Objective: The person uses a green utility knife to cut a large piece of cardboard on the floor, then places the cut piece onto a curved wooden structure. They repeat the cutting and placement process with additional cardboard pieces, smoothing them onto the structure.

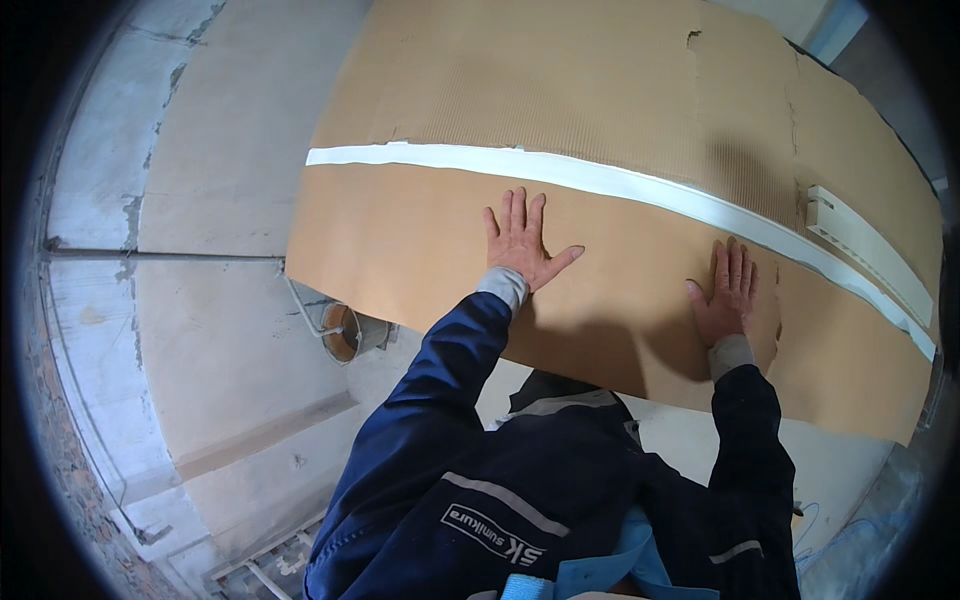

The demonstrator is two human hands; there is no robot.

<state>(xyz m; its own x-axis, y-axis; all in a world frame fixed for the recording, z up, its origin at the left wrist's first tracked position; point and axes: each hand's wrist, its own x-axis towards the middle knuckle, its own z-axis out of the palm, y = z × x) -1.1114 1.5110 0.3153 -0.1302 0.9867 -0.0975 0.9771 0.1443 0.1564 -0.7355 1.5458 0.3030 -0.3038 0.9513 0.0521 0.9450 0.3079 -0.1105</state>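
A large brown cardboard sheet (pixel 400 240) spreads out in front of me, its far part ribbed and its near part smooth. My left hand (pixel 522 240) lies flat on the smooth part, fingers spread. Farther right, my right hand (pixel 726 295) rests palm down on the same cardboard, its fingers straight and thumb out. Just beyond both hands a long white strip (pixel 600 180) crosses the sheet from left to right. Neither hand holds anything.
A white slotted bar (pixel 868 250) lies on the cardboard at the right. Below the sheet's left edge stands a round bucket (pixel 343 333). A thin dark pipe (pixel 170 256) runs along the pale surface at left. Small tears mark the cardboard.
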